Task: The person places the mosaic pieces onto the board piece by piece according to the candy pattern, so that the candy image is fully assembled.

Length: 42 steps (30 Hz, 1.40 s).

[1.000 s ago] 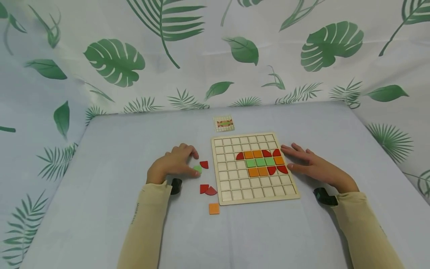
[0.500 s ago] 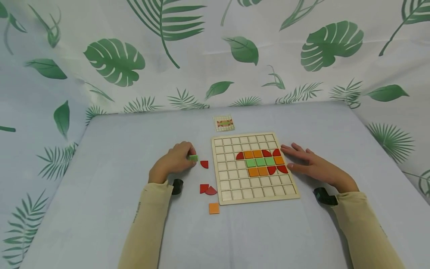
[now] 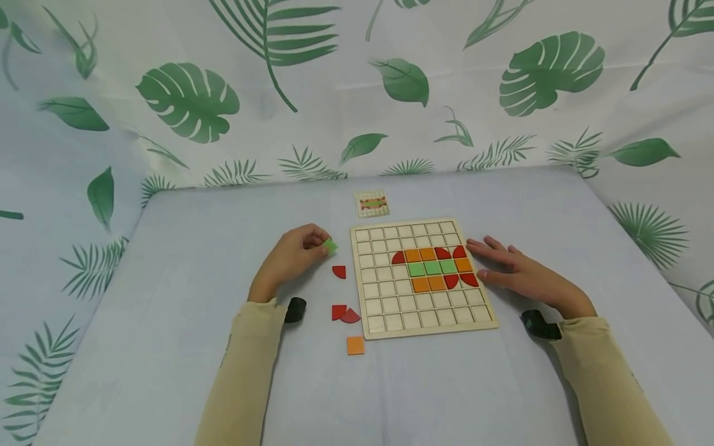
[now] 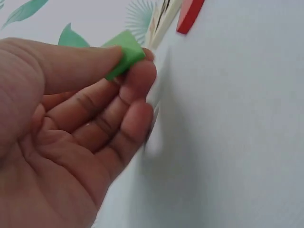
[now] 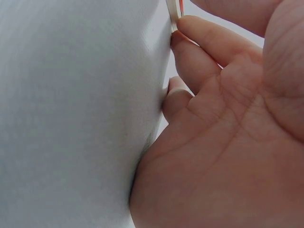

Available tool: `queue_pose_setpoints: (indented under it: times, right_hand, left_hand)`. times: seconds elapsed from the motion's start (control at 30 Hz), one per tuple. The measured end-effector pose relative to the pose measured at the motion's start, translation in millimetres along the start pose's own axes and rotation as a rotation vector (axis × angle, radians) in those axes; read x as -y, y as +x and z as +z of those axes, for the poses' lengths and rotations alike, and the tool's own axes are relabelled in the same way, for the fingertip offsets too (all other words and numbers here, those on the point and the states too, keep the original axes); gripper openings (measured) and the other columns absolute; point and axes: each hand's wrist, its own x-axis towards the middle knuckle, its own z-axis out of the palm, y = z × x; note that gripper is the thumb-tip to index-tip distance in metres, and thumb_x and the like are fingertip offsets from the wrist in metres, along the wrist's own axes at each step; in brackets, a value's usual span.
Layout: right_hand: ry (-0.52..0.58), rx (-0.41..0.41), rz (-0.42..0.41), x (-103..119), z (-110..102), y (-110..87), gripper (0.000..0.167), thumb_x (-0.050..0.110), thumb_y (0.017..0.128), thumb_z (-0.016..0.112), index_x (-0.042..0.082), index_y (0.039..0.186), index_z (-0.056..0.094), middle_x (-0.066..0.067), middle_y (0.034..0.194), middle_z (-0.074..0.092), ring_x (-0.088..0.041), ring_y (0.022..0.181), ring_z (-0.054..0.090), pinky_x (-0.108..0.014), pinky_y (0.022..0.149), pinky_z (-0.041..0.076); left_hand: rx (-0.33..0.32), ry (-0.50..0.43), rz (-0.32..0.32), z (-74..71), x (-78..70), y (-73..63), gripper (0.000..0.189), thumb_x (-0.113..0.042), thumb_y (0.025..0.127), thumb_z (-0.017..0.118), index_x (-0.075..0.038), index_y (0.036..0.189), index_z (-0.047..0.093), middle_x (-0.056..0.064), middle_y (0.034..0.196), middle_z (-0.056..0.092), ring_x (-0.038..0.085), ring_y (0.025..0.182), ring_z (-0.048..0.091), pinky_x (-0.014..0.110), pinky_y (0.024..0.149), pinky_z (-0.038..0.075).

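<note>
Between thumb and fingertips my left hand [image 3: 292, 255] pinches a green square tile [image 3: 330, 246], raised above the table left of the board. The left wrist view shows the same green tile [image 4: 127, 53] tilted in the grip. The wooden grid board [image 3: 385, 308] carries orange squares [image 3: 420, 256], a row of green squares [image 3: 432, 268] and red quarter-circle pieces [image 3: 398, 257]. At its right edge rests my right hand [image 3: 519, 275], fingers extended and fingertips right at the rim. In the right wrist view that hand [image 5: 228, 123] lies against the table, holding nothing.
Left of the board lie a red quarter-circle [image 3: 339, 272], two more red pieces [image 3: 349, 316] overlapping, and an orange square [image 3: 355, 345]. Behind the board sits a small pattern card [image 3: 372, 204]. A leaf-printed cloth [image 3: 312, 93] rises at the table's back.
My left hand has picked the green tile up off the table, lifting it away from the body and turning it toward the board. The right hand has stayed still.
</note>
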Motion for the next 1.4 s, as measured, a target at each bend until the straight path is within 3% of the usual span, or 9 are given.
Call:
queue_pose_setpoints:
  times: [0.3,0.43,0.6,0.73,0.93,1.07,1.13,1.27,1.4]
  right_hand:
    - [0.006,0.003,-0.001,0.2,-0.6,-0.2,0.076,0.035,0.105,0.068,0.012,0.169,0.033,-0.026,0.175,0.008,-0.048,0.161,-0.008,-0.071,0.121,-0.008]
    - [0.006,0.006,0.009,1.5,-1.0,-0.1,0.077,0.035,0.105,0.069,0.014,0.169,0.032,-0.027,0.175,0.006,-0.05,0.16,-0.011,-0.074,0.12,-0.006]
    - [0.001,0.007,0.021,1.2,-1.3,0.4,0.078,0.037,0.104,0.069,0.017,0.17,0.032,-0.027,0.176,0.004,-0.053,0.158,-0.013,-0.078,0.118,-0.004]
    - [0.003,0.005,0.012,0.0,-1.3,0.5,0.077,0.036,0.105,0.069,0.016,0.169,0.032,-0.026,0.175,0.005,-0.051,0.159,-0.011,-0.075,0.119,-0.005]
    - [0.005,0.004,0.002,0.0,-1.0,0.3,0.077,0.035,0.105,0.069,0.015,0.169,0.033,-0.026,0.175,0.007,-0.048,0.16,-0.009,-0.072,0.121,-0.007]
    - [0.002,0.002,0.003,0.1,-0.8,-0.2,0.076,0.035,0.105,0.069,0.015,0.169,0.033,-0.026,0.175,0.007,-0.048,0.16,-0.009,-0.072,0.121,-0.007]
    - [-0.001,0.002,0.006,0.2,-0.6,-0.1,0.076,0.035,0.105,0.069,0.015,0.169,0.033,-0.026,0.176,0.007,-0.049,0.16,-0.009,-0.073,0.12,-0.007]
    - [-0.002,0.003,0.022,1.2,-0.1,-0.4,0.077,0.036,0.105,0.069,0.017,0.169,0.033,-0.026,0.176,0.006,-0.051,0.159,-0.011,-0.077,0.118,-0.004]
    - [-0.006,0.002,0.046,2.1,-0.4,-0.6,0.078,0.039,0.104,0.069,0.02,0.17,0.032,-0.026,0.176,0.003,-0.056,0.156,-0.015,-0.083,0.114,0.001]
  left_hand:
    - [0.029,-0.281,-0.009,8.5,-6.7,2.3,0.036,-0.012,0.107,0.067,-0.009,0.143,0.067,0.009,0.11,0.079,0.026,0.107,0.074,0.048,0.108,0.045]
    - [0.035,-0.442,-0.002,14.6,-13.9,3.6,0.034,-0.011,0.107,0.066,-0.004,0.14,0.069,0.014,0.11,0.08,0.032,0.108,0.076,0.045,0.112,0.047]
    - [0.04,-0.644,-0.036,25.6,-25.2,5.6,0.033,-0.006,0.106,0.066,0.001,0.138,0.067,0.019,0.112,0.078,0.035,0.107,0.077,0.039,0.1,0.057]
    - [0.056,-0.719,-0.09,35.3,-34.5,6.3,0.031,-0.002,0.105,0.064,0.003,0.135,0.068,0.022,0.113,0.077,0.033,0.103,0.078,0.037,0.094,0.059]
    - [0.097,-0.683,-0.156,49.8,-45.7,6.0,0.028,-0.002,0.106,0.064,0.002,0.133,0.07,0.019,0.11,0.078,0.026,0.1,0.079,0.026,0.092,0.058]
    - [0.137,-0.659,-0.167,59.0,-49.6,6.2,0.027,0.002,0.105,0.062,0.004,0.131,0.071,0.015,0.087,0.077,0.029,0.1,0.079,0.026,0.089,0.059]
    - [0.149,-0.645,-0.165,63.4,-51.1,6.5,0.027,0.003,0.105,0.062,0.006,0.13,0.07,0.013,0.078,0.072,0.03,0.099,0.079,0.033,0.094,0.059]
    - [0.147,-0.53,-0.168,71.0,-51.8,7.1,0.025,-0.001,0.104,0.065,0.003,0.127,0.073,0.009,0.074,0.069,0.025,0.092,0.08,0.034,0.102,0.054]
    - [0.148,-0.41,-0.157,76.5,-52.8,6.3,0.024,-0.004,0.103,0.065,-0.001,0.125,0.074,0.007,0.082,0.076,0.019,0.084,0.08,0.032,0.102,0.053]
